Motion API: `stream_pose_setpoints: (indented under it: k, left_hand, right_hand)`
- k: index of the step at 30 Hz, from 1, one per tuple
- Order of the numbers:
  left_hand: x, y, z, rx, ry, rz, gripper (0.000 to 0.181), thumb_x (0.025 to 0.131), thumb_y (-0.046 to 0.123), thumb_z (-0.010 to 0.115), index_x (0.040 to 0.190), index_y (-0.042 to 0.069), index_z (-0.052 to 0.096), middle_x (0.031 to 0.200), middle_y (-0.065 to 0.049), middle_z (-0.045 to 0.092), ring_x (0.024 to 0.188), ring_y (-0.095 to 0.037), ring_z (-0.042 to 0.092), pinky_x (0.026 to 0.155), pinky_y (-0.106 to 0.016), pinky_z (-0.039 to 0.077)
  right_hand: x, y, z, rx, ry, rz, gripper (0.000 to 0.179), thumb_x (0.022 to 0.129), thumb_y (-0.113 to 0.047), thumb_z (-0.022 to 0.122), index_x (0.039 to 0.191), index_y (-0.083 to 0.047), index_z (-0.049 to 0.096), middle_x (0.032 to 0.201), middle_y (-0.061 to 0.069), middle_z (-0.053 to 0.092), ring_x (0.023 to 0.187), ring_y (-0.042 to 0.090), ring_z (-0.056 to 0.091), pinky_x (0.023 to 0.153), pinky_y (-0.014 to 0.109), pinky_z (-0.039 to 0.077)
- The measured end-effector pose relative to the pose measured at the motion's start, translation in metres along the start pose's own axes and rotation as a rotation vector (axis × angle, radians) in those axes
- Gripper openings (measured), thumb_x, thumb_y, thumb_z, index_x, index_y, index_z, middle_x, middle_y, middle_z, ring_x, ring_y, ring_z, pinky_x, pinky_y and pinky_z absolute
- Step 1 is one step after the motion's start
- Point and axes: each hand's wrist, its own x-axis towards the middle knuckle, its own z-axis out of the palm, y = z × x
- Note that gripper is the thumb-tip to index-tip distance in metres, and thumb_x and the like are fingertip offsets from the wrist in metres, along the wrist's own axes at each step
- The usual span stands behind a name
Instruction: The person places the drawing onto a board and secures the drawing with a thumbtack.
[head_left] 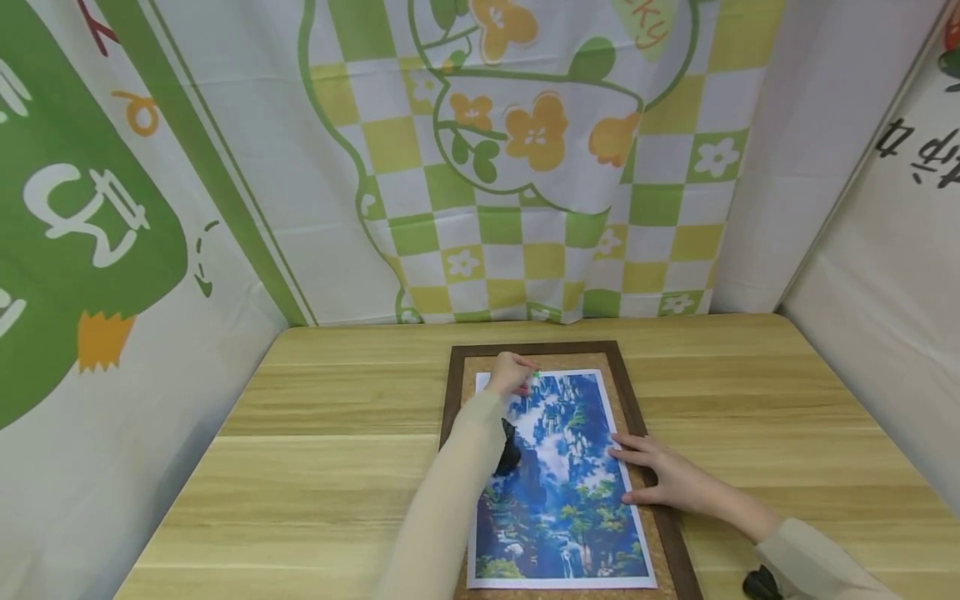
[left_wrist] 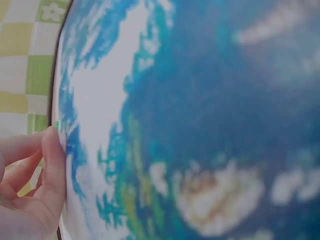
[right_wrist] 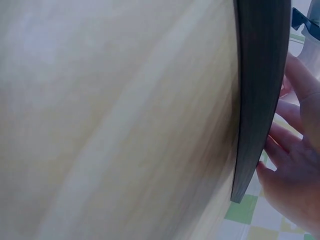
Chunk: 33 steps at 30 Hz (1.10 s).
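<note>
A cork board (head_left: 555, 362) in a dark brown wooden frame (head_left: 534, 347) lies on the table. On it is a printed picture (head_left: 558, 500) of blue waterfalls and trees, with a white border. At the picture's top edge my left hand (head_left: 510, 373) pinches a small green push pin (head_left: 536, 374) between thumb and fingertips. A bit of its green shows at the fingertips in the left wrist view. My right hand (head_left: 667, 479) is spread over the frame's right side, its fingertips on the picture's right edge. In the right wrist view, that hand (right_wrist: 295, 145) appears beyond the frame's dark rail (right_wrist: 260, 100).
The light wood table (head_left: 322, 467) extends to both sides of the board. A green and yellow checked curtain (head_left: 540, 250) hangs behind its far edge, with printed white cloth (head_left: 232, 350) at the left. A black wrist camera (head_left: 507, 450) overlaps the picture near my left sleeve.
</note>
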Motion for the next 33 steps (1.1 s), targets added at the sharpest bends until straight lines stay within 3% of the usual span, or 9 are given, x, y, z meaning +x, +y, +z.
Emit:
stream_pose_setpoints:
  k: [8,12,18,22,25,33]
  left_hand:
    - [-0.013,0.003,-0.01,-0.025,-0.095,0.007,0.026,0.089,0.008,0.049,0.109,-0.004,0.06,0.092,-0.018,0.06,0.063,-0.019,0.058,0.061,-0.028,0.053]
    - [-0.019,0.006,-0.013,0.044,-0.141,0.033,0.029,0.091,0.013,0.047,0.113,-0.004,0.057,0.101,-0.02,0.058,0.08,-0.026,0.061,0.069,-0.029,0.052]
    - [-0.03,0.008,-0.018,0.127,-0.181,0.094,0.03,0.091,0.014,0.047,0.112,-0.006,0.056,0.1,-0.021,0.057,0.083,-0.029,0.059,0.068,-0.031,0.051]
    - [-0.042,0.011,-0.024,0.193,-0.209,0.165,0.029,0.091,0.014,0.048,0.11,-0.006,0.057,0.105,-0.02,0.057,0.089,-0.032,0.058,0.072,-0.034,0.05]
    - [-0.053,0.014,-0.031,0.302,-0.221,0.264,0.029,0.091,0.015,0.048,0.109,-0.006,0.058,0.107,-0.019,0.057,0.092,-0.032,0.057,0.075,-0.035,0.049]
    - [-0.092,0.021,-0.051,0.59,-0.15,0.44,0.029,0.091,0.019,0.048,0.111,0.0,0.058,0.11,-0.015,0.056,0.1,-0.029,0.053,0.08,-0.039,0.046]
  right_hand:
    - [0.001,-0.006,-0.007,-0.007,-0.047,0.025,0.065,0.078,-0.041,0.063,0.124,0.004,0.048,0.132,0.026,0.036,0.116,0.046,0.034,0.086,0.059,0.034]
    - [0.004,-0.01,-0.012,-0.014,-0.08,0.05,0.065,0.078,-0.04,0.063,0.122,0.005,0.049,0.132,0.026,0.036,0.116,0.046,0.035,0.086,0.056,0.036]
    - [0.007,-0.012,-0.016,-0.034,-0.092,0.075,0.059,0.079,-0.038,0.063,0.119,0.004,0.053,0.13,0.025,0.04,0.114,0.043,0.04,0.085,0.05,0.04]
    - [0.009,-0.013,-0.016,-0.033,-0.067,0.096,0.051,0.08,-0.033,0.063,0.117,0.001,0.055,0.127,0.022,0.045,0.112,0.039,0.044,0.085,0.047,0.042]
    - [0.01,-0.014,-0.017,-0.031,-0.039,0.116,0.049,0.08,-0.03,0.063,0.117,0.0,0.055,0.124,0.02,0.048,0.111,0.038,0.046,0.085,0.047,0.042]
    - [0.01,-0.017,-0.028,-0.1,0.083,0.144,0.046,0.082,-0.027,0.062,0.118,0.0,0.054,0.117,0.018,0.054,0.107,0.035,0.05,0.084,0.046,0.043]
